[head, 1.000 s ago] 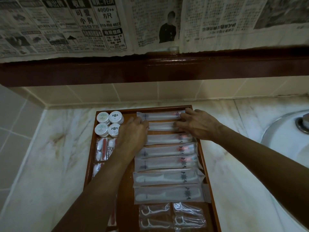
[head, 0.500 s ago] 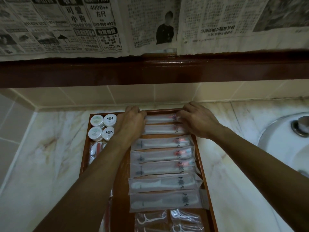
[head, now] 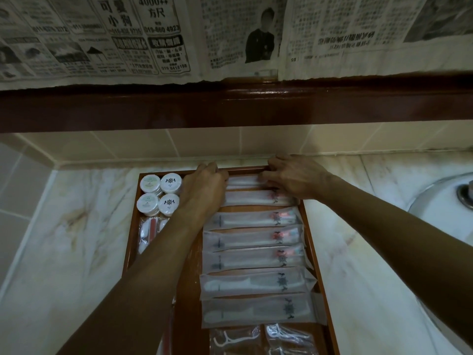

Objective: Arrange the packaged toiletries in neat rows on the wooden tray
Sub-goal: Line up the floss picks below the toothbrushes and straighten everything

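A wooden tray [head: 130,243] lies on the marble counter. A column of long frosted toothbrush packets [head: 256,257] fills its right half. My left hand [head: 204,187] presses the left end of the farthest packet [head: 243,181], which lies against the tray's far rim. My right hand [head: 298,178] rests its fingers on that packet's right end. Several white round jars [head: 160,194] stand at the far left corner. Below them are small clear packets [head: 146,234], partly hidden by my left forearm. Floss-pick packets [head: 261,339] lie at the near end.
A white sink basin [head: 440,216] sits to the right of the tray. A tiled wall runs close behind the tray, under a dark wooden ledge [head: 230,106] and hanging newspaper [head: 128,37]. More tiled wall stands at the left.
Both hands have moved away from me, from the second and third packets to the farthest packet at the tray's far rim. The upper packets now lie closer to that rim.
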